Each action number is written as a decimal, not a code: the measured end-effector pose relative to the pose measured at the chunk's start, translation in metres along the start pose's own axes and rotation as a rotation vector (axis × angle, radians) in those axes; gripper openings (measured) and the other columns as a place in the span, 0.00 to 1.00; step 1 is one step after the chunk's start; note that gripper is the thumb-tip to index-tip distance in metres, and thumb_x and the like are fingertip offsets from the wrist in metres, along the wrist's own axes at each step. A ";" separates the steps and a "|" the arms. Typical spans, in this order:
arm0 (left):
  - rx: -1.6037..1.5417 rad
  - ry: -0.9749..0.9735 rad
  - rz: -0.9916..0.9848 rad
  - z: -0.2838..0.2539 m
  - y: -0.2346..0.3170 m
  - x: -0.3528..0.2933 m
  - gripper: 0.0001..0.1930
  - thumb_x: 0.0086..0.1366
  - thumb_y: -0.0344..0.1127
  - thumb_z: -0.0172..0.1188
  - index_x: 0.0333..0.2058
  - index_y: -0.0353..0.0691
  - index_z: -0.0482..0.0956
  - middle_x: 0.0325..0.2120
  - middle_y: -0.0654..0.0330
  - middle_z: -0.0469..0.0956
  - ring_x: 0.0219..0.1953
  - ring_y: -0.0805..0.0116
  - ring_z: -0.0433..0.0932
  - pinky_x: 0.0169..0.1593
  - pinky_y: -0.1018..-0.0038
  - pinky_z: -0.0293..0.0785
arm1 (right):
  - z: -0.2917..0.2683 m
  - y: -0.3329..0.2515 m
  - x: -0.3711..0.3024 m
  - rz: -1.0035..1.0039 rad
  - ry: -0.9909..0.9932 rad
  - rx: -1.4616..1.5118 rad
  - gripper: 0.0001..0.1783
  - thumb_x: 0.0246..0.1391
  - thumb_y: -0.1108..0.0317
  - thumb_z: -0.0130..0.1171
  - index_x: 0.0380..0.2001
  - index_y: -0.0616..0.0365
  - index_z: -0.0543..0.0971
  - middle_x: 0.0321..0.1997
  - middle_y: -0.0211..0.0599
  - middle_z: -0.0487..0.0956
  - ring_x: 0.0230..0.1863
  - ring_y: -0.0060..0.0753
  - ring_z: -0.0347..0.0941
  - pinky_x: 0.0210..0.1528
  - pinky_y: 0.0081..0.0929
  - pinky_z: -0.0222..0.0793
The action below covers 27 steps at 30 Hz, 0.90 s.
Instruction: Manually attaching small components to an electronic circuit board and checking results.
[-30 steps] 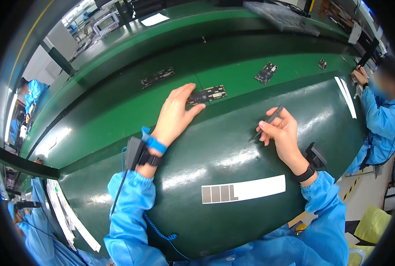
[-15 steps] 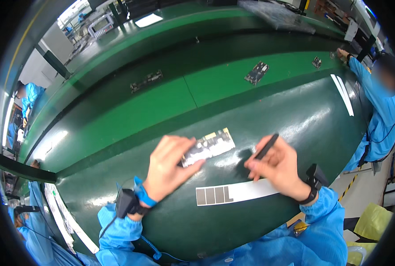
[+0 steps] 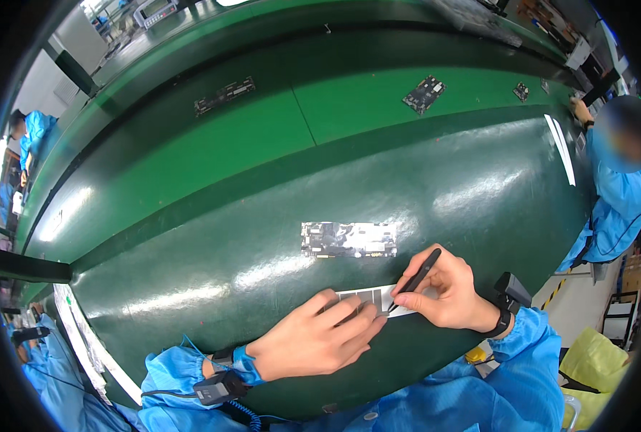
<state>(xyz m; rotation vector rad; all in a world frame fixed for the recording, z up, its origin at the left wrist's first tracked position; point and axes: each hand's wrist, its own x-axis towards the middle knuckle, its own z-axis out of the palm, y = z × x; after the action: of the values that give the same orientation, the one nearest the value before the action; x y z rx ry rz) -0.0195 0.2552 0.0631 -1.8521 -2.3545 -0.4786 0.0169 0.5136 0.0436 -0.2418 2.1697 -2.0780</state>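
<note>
My left hand (image 3: 313,338) lies palm down, fingers stretched, over the left part of a white strip (image 3: 389,292) with grey rectangular labels, hiding some of it. My right hand (image 3: 446,297) grips a slim black pen-shaped tool (image 3: 421,271). Its pointed tip is down at the strip, close to the left fingertips; whether it touches cannot be seen. Beyond both hands a long dark circuit board (image 3: 348,240) with a shiny surface lies flat on the green mat (image 3: 212,237), untouched.
Across the bright green band at the back lie a long board (image 3: 225,96), a squarer board (image 3: 424,95) and a small board (image 3: 521,91). White strips (image 3: 559,150) lie at the right, more strips (image 3: 93,345) at the left. A co-worker's blue sleeve (image 3: 618,193) is at the right edge.
My left hand has left the circuit board and come down onto the strip. The tool's tip has moved down to the strip in my right hand. The board now lies straighter.
</note>
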 end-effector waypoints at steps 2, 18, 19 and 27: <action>-0.014 -0.015 -0.006 -0.002 -0.001 0.002 0.24 0.57 0.45 0.68 0.53 0.48 0.82 0.48 0.66 0.75 0.48 0.70 0.73 0.50 0.69 0.71 | 0.000 0.000 0.001 -0.009 0.004 0.004 0.18 0.53 0.80 0.70 0.43 0.65 0.72 0.34 0.41 0.85 0.38 0.25 0.85 0.36 0.20 0.80; -0.172 0.145 -0.180 -0.006 -0.015 0.020 0.23 0.55 0.36 0.68 0.51 0.38 0.82 0.47 0.58 0.77 0.48 0.60 0.76 0.48 0.64 0.73 | -0.018 -0.018 0.069 0.114 0.157 0.103 0.21 0.57 0.79 0.68 0.49 0.60 0.69 0.23 0.33 0.80 0.22 0.18 0.77 0.22 0.16 0.71; -0.103 0.172 -0.225 -0.011 -0.022 0.023 0.22 0.55 0.34 0.68 0.50 0.35 0.81 0.48 0.56 0.77 0.49 0.58 0.77 0.49 0.63 0.73 | -0.019 -0.019 0.075 0.096 0.154 0.098 0.22 0.57 0.78 0.68 0.50 0.60 0.69 0.23 0.33 0.80 0.22 0.18 0.77 0.22 0.16 0.71; -0.051 0.049 -0.265 -0.011 -0.042 0.031 0.25 0.57 0.37 0.66 0.54 0.35 0.79 0.54 0.52 0.76 0.57 0.55 0.75 0.61 0.57 0.71 | -0.026 -0.016 0.083 0.151 0.152 0.096 0.23 0.58 0.77 0.68 0.52 0.60 0.67 0.23 0.34 0.79 0.22 0.21 0.78 0.20 0.18 0.72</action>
<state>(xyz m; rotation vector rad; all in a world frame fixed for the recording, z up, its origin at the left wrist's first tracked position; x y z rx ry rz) -0.0686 0.2723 0.0749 -1.5326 -2.5889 -0.6078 -0.0689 0.5214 0.0627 0.0900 2.0870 -2.1711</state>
